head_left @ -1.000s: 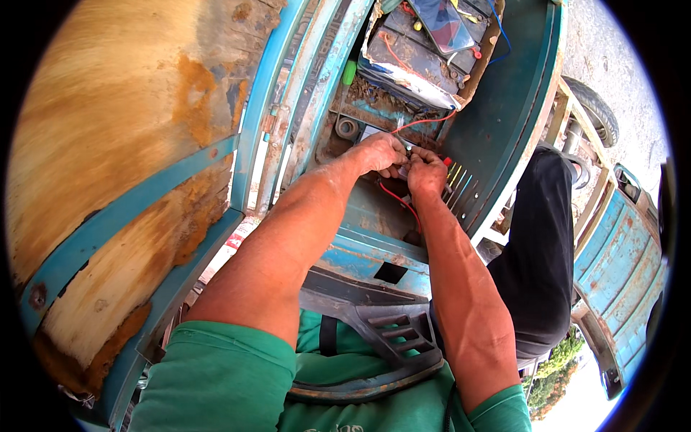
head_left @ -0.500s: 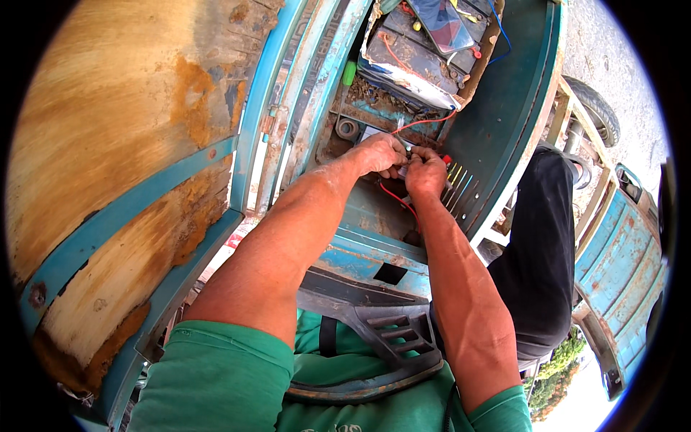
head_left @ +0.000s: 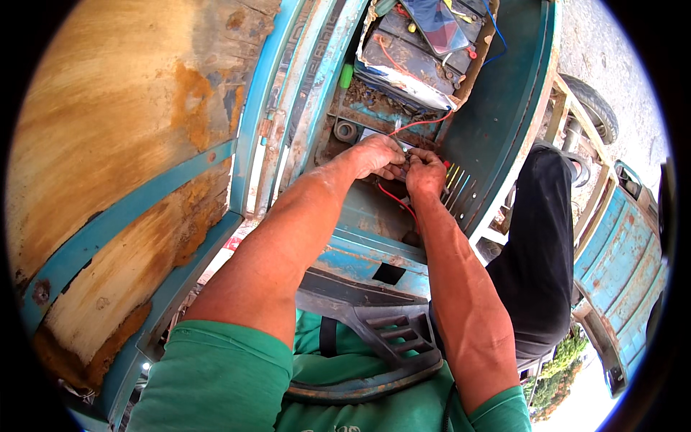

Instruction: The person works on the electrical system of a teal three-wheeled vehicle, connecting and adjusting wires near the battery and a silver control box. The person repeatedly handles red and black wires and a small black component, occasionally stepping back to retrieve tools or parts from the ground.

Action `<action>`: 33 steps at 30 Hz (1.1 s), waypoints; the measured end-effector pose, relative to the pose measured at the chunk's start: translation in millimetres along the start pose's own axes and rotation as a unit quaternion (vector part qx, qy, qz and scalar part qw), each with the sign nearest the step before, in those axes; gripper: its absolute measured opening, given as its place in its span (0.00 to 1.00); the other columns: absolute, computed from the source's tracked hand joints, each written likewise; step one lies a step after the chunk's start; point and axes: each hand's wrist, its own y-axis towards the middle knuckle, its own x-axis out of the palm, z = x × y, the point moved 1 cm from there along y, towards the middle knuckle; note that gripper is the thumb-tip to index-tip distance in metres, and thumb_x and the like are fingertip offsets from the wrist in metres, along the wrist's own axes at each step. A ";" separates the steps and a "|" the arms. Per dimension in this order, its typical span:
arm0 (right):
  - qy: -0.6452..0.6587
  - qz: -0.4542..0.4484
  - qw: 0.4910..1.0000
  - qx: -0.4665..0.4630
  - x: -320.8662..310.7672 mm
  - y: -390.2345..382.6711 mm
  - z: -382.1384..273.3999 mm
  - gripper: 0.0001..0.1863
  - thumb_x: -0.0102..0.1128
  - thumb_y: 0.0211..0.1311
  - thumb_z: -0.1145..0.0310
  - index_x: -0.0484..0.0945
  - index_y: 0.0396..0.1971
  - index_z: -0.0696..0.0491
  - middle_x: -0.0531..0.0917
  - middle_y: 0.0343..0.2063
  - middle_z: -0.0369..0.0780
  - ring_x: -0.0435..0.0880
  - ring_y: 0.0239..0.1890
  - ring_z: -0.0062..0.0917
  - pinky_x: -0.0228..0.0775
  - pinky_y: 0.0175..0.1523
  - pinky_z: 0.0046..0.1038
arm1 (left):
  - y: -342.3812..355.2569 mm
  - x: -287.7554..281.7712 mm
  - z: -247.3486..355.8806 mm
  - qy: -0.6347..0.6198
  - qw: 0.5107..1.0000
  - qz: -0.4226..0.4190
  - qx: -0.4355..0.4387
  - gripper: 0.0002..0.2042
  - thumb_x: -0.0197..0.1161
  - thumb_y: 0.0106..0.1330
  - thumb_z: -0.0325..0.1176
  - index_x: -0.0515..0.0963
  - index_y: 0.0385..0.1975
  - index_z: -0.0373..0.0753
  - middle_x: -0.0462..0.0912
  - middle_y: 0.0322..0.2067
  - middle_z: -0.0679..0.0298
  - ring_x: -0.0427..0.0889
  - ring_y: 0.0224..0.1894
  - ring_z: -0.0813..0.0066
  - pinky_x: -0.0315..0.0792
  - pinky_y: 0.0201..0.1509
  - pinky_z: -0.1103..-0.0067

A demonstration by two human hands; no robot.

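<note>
Head view: left hand (head_left: 378,155) and right hand (head_left: 426,176) close together, fingers curled in; can't tell what they're pinching. Red wire (head_left: 394,195) runs just below them, inside teal compartment (head_left: 493,119). Dark battery (head_left: 434,68) beyond.

The scene is lit by bright daylight, the ground (head_left: 592,39) at upper right washed nearly white and the compartment wall (head_left: 497,119) left in shade, while fine detail between the hands (head_left: 378,155) (head_left: 426,176) is lost, straight edges are bowed, and the round view is ringed by blue-fringed black.
</note>
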 end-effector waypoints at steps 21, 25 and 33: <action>-0.114 0.005 0.992 -0.045 -10.5 -22.8 -33.7 0.11 0.60 0.60 0.72 0.87 0.39 0.54 0.88 0.36 0.47 0.87 0.39 0.36 0.77 0.49 0.33 | -1.7 -1.9 3.5 0.079 0.997 -0.012 0.019 0.07 0.60 0.69 0.31 0.79 0.38 0.34 0.82 0.31 0.61 0.81 0.29 0.74 0.79 0.31 0.77; -0.147 0.011 0.987 -0.060 -11.8 -25.7 -38.3 0.11 0.60 0.60 0.70 0.87 0.39 0.54 0.88 0.36 0.48 0.87 0.39 0.38 0.77 0.49 0.34 | -0.5 -2.2 2.7 0.093 0.995 -0.009 0.022 0.06 0.60 0.69 0.31 0.80 0.37 0.35 0.82 0.32 0.61 0.82 0.29 0.73 0.79 0.32 0.77; -0.073 -0.012 0.997 -0.022 -6.6 -17.4 -22.8 0.09 0.60 0.62 0.71 0.86 0.40 0.54 0.88 0.35 0.44 0.87 0.38 0.32 0.76 0.48 0.31 | -1.0 -1.3 -1.2 0.025 1.000 0.009 -0.002 0.07 0.60 0.70 0.32 0.77 0.43 0.37 0.83 0.33 0.64 0.83 0.31 0.74 0.79 0.34 0.77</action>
